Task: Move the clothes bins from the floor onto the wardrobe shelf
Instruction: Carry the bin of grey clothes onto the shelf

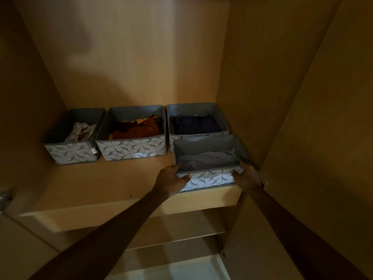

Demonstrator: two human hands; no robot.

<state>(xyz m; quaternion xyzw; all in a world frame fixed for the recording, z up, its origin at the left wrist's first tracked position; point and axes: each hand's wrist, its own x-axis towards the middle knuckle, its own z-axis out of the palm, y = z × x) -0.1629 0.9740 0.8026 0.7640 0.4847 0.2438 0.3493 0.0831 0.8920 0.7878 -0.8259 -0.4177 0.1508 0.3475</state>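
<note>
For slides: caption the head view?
Left hand and right hand grip the front bin at the wardrobe shelf edge.

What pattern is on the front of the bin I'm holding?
The bin has a white front with grey fan-shaped leaf lines; head view.

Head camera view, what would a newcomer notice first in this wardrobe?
The left hand and right hand grip the front corners of a patterned bin of grey cloth at the shelf front, on the right. Further back stand three matching bins; the middle bin holds orange clothes.
</note>
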